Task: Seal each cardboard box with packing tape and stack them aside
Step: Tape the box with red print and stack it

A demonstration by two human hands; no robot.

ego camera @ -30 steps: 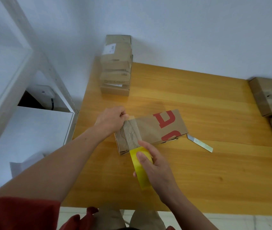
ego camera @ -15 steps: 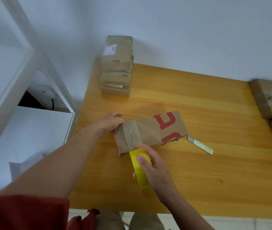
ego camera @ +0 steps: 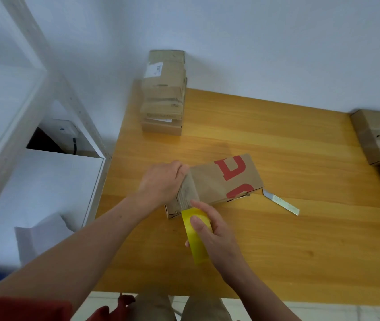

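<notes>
1. Moved since a second ago: left hand point(ego camera: 161, 181), down from the far corner of the cardboard box point(ego camera: 226, 179) to lie across its left end. Roll and box barely shifted.
2. Fingers bent over that end, bearing on the clear tape strip point(ego camera: 188, 193) laid across the top. Likely meant to pin the stuck part and steady the box against the pull of the roll.
3. Behind, against the wall: stack of boxes point(ego camera: 163, 96) at the far left corner of the table point(ego camera: 300, 251). Judged to be the finished ones, parked out of the working space.
4. Just off the box's near edge: yellow tape roll point(ego camera: 196, 246), kept low, probably to carry the strip down the near side.
5. Right hand point(ego camera: 216, 235) closed round the roll, thumb on its outer face, fingers curled behind.
6. Box itself flat near the table's middle, red print up. Sealing under way, not yet stacked.
7. At the box's right corner, touching or just beside: metal blade point(ego camera: 280, 202), left within reach for the cut.
8. Far right edge: waiting boxes point(ego camera: 376, 135), presumably next in line.
</notes>
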